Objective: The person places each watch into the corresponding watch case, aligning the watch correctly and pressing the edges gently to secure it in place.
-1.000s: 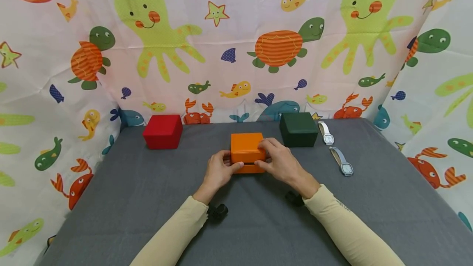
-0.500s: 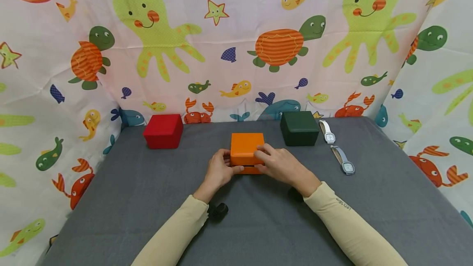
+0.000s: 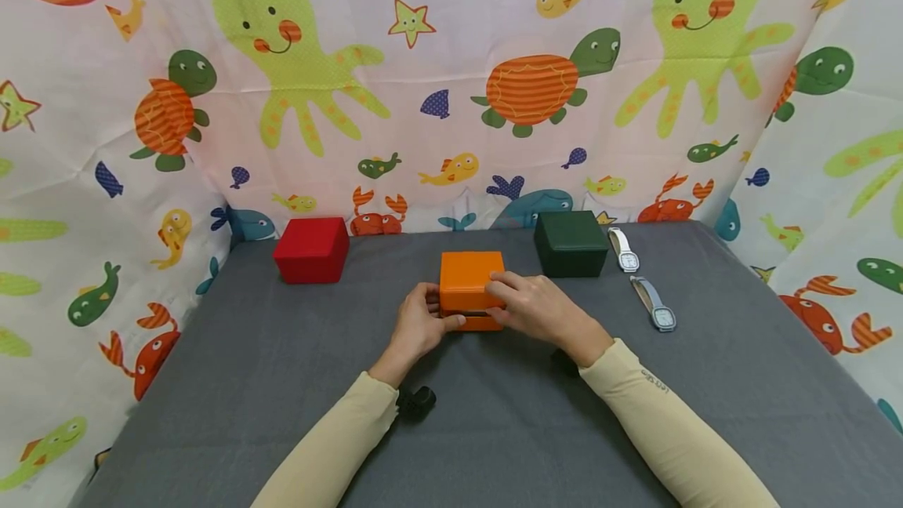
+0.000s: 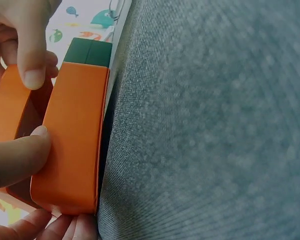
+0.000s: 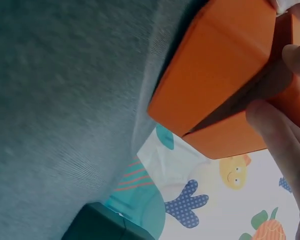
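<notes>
- Orange box [image 3: 471, 277] sits on the grey cloth [image 3: 282, 398], its lid [image 5: 240, 140] tipped slightly up from its base [image 4: 72, 135] so that a narrow gap shows at the front.
- Left hand [image 3: 416, 325], at eight o'clock from the box, grips the base: thumb on the front edge, fingers bent along the side, parted by a corner's width of box.
- Right hand [image 3: 538, 310], between three and four o'clock, holds the lid with curled fingers and the thumb near its front rim; the right wrist view crops this hand, so how far that thumb reaches into the gap is hard to tell.
- Red box [image 3: 310, 251] stands between nine and ten o'clock, green box [image 3: 570, 245] at two.
- White watch [image 3: 624, 251] lies between two and three, blue-grey watch [image 3: 654, 305] at three.
</notes>
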Demonstrator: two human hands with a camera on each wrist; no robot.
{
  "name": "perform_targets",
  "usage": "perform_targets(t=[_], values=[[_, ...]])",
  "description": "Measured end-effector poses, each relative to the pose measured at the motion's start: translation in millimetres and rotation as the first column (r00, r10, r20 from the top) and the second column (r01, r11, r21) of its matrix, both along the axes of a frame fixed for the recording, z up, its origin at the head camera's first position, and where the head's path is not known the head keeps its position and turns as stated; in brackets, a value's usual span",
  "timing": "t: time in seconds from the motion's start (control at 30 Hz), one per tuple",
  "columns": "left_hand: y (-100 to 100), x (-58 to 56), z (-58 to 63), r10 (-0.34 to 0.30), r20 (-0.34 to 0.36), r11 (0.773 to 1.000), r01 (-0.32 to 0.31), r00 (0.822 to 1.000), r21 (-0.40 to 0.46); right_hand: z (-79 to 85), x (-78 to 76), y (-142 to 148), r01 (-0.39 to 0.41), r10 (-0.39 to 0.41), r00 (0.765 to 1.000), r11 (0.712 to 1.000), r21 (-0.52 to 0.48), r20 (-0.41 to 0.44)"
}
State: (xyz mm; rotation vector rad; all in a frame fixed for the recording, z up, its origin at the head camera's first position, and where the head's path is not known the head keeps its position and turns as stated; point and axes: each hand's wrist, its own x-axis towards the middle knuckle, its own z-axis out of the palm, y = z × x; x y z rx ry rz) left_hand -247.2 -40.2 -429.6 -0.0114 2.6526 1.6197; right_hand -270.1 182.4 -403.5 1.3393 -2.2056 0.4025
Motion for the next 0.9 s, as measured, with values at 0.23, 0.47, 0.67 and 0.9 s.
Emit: perform_targets(t=[0.23, 0.47, 0.67, 0.9], values=[[-1, -1.1, 1.3, -0.002, 0.001, 1.0, 0.002, 1.0, -0.008, 11.5, -9.3, 1, -0.035, 0.035, 0.997, 0.999, -0.011, 0.068], [0, -2.8, -0.5, -0.003, 0.019, 1.0, 0.003, 1.0, -0.024, 34.2, -17.2, 4, 0.012, -0.019, 0.953, 1.0, 0.024, 0.302], [3, -3.4, 1.6, 0.015, 0.039, 0.999, -0.013, 0.999, -0.043, 52.3, -31.7, 4, 0.041, -0.052, 0.882, 0.999, 0.034, 0.469], [4, -4.4, 4.5, 0.037, 0.056, 0.999, -0.035, 0.998, -0.03, 61.6, -48.5, 5, 0.083, -0.087, 0.832, 0.996, 0.033, 0.547]])
